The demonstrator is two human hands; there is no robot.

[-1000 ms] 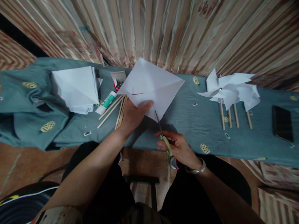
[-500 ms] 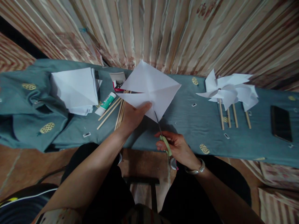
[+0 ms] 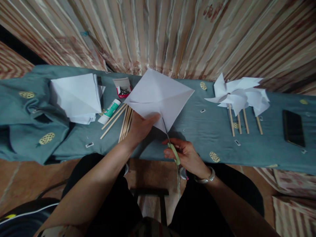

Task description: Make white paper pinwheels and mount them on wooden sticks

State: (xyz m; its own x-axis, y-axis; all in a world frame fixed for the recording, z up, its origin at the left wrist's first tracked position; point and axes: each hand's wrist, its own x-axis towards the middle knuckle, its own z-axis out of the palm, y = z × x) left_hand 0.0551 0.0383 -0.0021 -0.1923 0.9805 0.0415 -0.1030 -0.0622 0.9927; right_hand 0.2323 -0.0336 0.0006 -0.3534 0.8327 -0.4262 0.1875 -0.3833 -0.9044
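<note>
The left hand (image 3: 141,129) pinches the paper (image 3: 161,87) under its thumb, likely steadying it for the scissors (image 3: 174,154) clasped in the right hand (image 3: 189,157) just beside.

Dimly lit, brightest on the paper (image 3: 161,87), softly shadowed on the cloth (image 3: 192,141) beneath; slightly blurred throughout, stretched toward the edges, nearly black around the legs (image 3: 195,204).

From my post I saw a dark phone (image 3: 293,128) lying on the blue-green patterned cloth (image 3: 261,149), a striped curtain (image 3: 153,39) beyond, and brown floor (image 3: 11,176) below.
</note>
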